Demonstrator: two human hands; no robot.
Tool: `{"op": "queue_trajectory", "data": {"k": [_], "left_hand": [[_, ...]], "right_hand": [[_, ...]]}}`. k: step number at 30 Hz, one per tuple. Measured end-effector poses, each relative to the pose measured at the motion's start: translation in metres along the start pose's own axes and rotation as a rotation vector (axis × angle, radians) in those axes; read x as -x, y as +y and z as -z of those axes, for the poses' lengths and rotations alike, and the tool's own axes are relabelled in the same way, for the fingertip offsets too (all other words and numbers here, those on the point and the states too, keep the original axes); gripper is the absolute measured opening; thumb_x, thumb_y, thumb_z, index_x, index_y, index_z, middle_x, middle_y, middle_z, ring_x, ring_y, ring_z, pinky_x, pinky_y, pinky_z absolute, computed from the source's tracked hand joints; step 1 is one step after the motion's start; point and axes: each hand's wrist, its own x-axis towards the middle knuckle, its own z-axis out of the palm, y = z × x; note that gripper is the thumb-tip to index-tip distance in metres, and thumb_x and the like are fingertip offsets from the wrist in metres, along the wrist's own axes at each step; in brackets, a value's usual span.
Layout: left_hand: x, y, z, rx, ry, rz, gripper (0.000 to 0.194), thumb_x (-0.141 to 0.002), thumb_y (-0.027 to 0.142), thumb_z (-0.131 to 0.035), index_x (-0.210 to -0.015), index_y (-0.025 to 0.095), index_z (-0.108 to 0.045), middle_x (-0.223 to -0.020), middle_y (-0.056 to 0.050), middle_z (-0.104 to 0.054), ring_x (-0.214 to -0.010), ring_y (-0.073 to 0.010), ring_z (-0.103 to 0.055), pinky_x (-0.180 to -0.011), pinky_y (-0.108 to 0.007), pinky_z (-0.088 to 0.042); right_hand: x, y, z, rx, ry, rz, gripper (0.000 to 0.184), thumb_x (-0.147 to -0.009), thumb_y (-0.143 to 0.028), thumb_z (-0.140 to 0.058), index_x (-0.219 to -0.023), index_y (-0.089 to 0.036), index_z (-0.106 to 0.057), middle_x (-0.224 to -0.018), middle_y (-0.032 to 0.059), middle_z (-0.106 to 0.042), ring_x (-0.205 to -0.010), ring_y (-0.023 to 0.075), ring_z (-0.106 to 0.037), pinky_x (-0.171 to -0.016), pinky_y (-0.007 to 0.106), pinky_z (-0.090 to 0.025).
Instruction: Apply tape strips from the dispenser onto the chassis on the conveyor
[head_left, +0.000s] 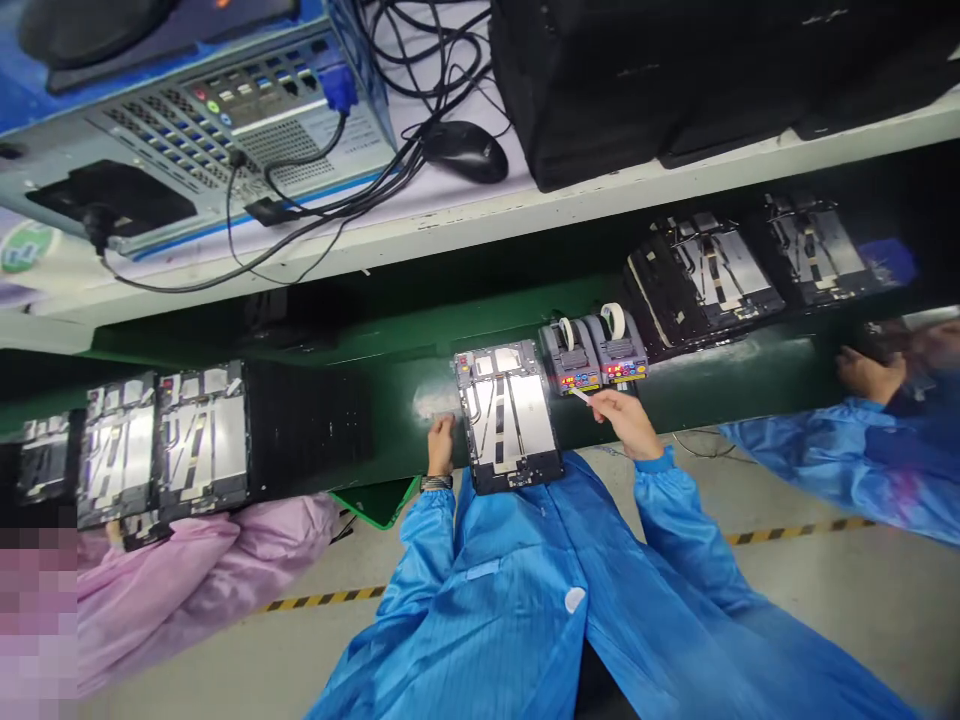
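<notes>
An opened tablet [517, 410] with silver panels and dark strips lies at the bench's front edge, before my body. My left hand [441, 446] is beside its left edge, fingers curled; what they hold, if anything, is hidden. To the tablet's right, my right hand [628, 422] pinches a short strip of white tape [580, 395] between thumb and fingers. The strip is just in front of two tape dispensers, a left one [573, 372] and a right one [624, 358], each with a white roll and lit red digits.
Opened tablets stand left [204, 440] and right [724, 265] on the green bench [405, 385]. A pink-sleeved person [247, 550] works at left; a blue-sleeved co-worker's hand [870, 378] is at right. The shelf above holds a computer case [247, 120], cables and a mouse [466, 150].
</notes>
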Motion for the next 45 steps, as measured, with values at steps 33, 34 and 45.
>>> {"op": "queue_trajectory", "data": {"k": [33, 34, 45], "left_hand": [[0.001, 0.076, 0.004, -0.122, -0.118, -0.321, 0.043, -0.078, 0.039, -0.08, -0.113, 0.017, -0.069, -0.099, -0.011, -0.075, -0.091, -0.024, -0.072, -0.075, -0.033, -0.056], [0.0, 0.079, 0.007, -0.173, -0.126, -0.317, 0.045, -0.077, 0.04, -0.081, -0.114, 0.017, -0.069, -0.097, -0.011, -0.076, -0.087, -0.0234, -0.072, -0.073, -0.032, -0.056], [0.019, 0.118, -0.004, -0.804, -0.04, -0.349, 0.035, -0.08, 0.029, -0.072, -0.115, 0.023, -0.065, -0.097, -0.005, -0.077, -0.092, -0.0238, -0.073, -0.081, -0.032, -0.052]], "right_hand": [[-0.036, -0.142, -0.15, 0.885, -0.365, 0.253, 0.012, -0.08, -0.025, -0.067, -0.073, -0.019, -0.075, -0.072, 0.0045, -0.073, -0.073, 0.0174, -0.066, -0.066, 0.024, -0.042], [-0.035, -0.143, -0.15, 0.892, -0.365, 0.252, 0.012, -0.08, -0.025, -0.067, -0.074, -0.019, -0.075, -0.072, 0.0047, -0.073, -0.073, 0.0175, -0.066, -0.065, 0.024, -0.042], [-0.036, -0.145, -0.148, 0.952, -0.412, 0.265, 0.015, -0.082, -0.027, -0.067, -0.079, -0.018, -0.078, -0.079, 0.0065, -0.076, -0.078, 0.0178, -0.069, -0.064, 0.023, -0.042]]}}
